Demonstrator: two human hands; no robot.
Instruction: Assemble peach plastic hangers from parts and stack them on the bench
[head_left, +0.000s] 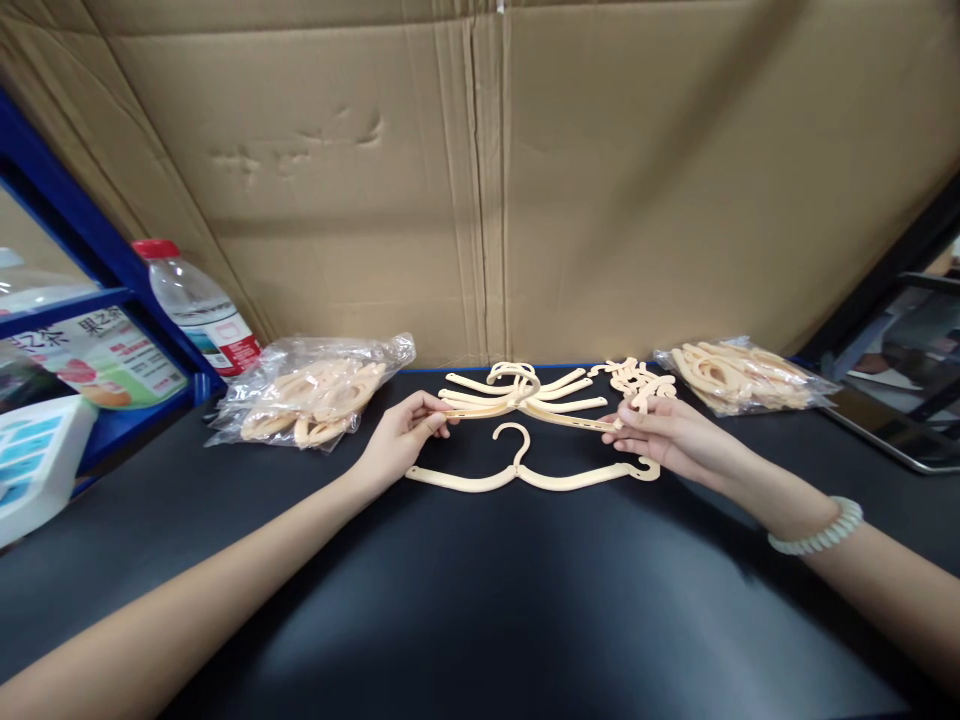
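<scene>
On the black bench [480, 600], seen from the head camera, both bare arms reach forward toward a spread of cream plastic hangers. Farther from the person, the left hand [397, 440] has its fingers closed in a pinch on the left tip of a raised hanger [525, 408], while the right hand [664, 435], with a pale beaded bracelet [821, 535] at its wrist, grips the right tip of the same hanger between thumb and fingers, so the piece spans the gap between the two hands just above the bench. Nearer to the person, a single hanger [525, 472] lies flat with its hook pointing far, its left end just beside the left hand and its right end touching or just under the right hand. Behind the held piece, a small fanned pile of hangers [517, 385] rests at the far edge of the bench, and just to its right is a cluster of small cream hooks [637, 380]. At far left lies a clear plastic bag of cream parts [315, 395]; a second bag of cream parts [739, 375] sits at far right. A water bottle with a red cap [199, 305] stands beside a blue shelf frame [90, 250] on the left, and a wall of cardboard [480, 180] closes the far side.
</scene>
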